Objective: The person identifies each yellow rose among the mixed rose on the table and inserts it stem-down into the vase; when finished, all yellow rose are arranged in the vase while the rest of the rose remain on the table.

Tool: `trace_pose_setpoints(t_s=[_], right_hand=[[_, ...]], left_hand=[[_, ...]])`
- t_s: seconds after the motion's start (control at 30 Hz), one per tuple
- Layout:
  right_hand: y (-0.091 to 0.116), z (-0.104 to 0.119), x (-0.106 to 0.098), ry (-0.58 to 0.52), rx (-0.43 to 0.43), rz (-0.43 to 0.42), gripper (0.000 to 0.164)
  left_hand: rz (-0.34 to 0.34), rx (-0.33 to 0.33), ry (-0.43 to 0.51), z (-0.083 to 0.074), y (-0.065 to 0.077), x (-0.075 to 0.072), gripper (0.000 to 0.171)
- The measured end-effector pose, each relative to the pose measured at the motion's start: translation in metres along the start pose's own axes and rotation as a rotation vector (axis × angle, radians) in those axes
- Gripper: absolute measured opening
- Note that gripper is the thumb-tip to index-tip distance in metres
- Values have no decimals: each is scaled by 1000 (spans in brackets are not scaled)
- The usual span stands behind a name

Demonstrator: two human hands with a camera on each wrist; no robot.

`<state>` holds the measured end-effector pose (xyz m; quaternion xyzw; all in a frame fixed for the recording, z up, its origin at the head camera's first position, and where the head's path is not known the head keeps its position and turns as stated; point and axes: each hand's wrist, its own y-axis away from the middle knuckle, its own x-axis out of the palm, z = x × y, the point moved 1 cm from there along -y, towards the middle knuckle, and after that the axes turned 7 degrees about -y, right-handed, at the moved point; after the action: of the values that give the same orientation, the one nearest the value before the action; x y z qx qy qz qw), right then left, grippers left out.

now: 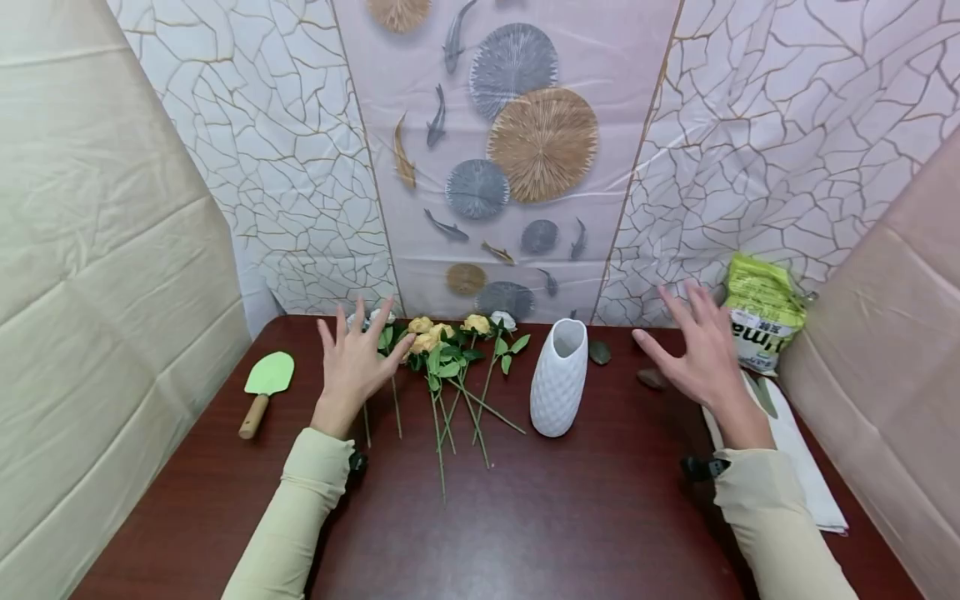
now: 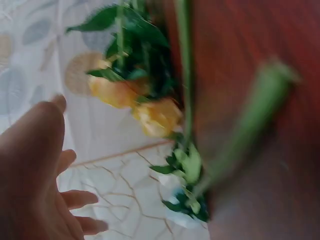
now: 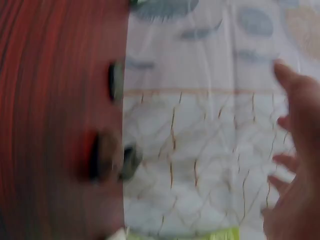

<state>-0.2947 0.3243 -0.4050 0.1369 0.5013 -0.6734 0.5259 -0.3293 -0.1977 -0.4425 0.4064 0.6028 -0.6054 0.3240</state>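
Observation:
My left hand is held over the table's left side with its fingers spread, holding nothing. Just right of it lie several artificial roses with long green stems: yellow roses and a white rose. In the left wrist view a yellow rose and a blurred stem show beyond the thumb. My right hand hovers on the right, its fingers apart and grasping nothing. A dark stone lies beside it. Between the hands stands a white textured vase, upright, with a second stone next to it.
A small trowel with a green blade and wooden handle lies at the left. On the right, a green printed bag leans near the back, with a white folded cloth in front of it. Fabric walls enclose the dark red table.

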Motion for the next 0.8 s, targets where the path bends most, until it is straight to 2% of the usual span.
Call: trace_pose_setpoints(t_s=[0.1,0.17,0.23,0.27,0.3,0.37,0.5,0.57,0.6,0.67,0.8], right_hand=[[2,24,9,-299,-96,-29,58],[5,41,17,-491,-124,0,50],[8,57,26,-652,-141,54,47],[11,64,30,-725,-137,86,47],[14,71,34,-770,-125,115,48],[19,83,38,-788,-94,159,50],[28,104,39,-723,-31,185,53],[30,111,38,-715,-22,184,53],[31,113,39,-726,-24,180,53],[31,114,42,-751,-30,171,51],[30,105,54,-790,-39,167,47]], left_hand=[[-36,7,121,-9,0,-6,70],[-47,-4,212,-14,2,-9,58],[-24,-10,319,-20,4,-12,43],[10,-15,375,-22,6,-13,36],[61,-22,414,-24,8,-14,29],[215,-30,489,-28,12,-16,22],[624,-39,687,-34,23,-12,21],[780,-52,806,-36,27,-8,20],[832,-61,863,-36,29,-5,20],[891,-87,954,-36,32,-2,20],[906,-112,1027,-36,36,2,22]])
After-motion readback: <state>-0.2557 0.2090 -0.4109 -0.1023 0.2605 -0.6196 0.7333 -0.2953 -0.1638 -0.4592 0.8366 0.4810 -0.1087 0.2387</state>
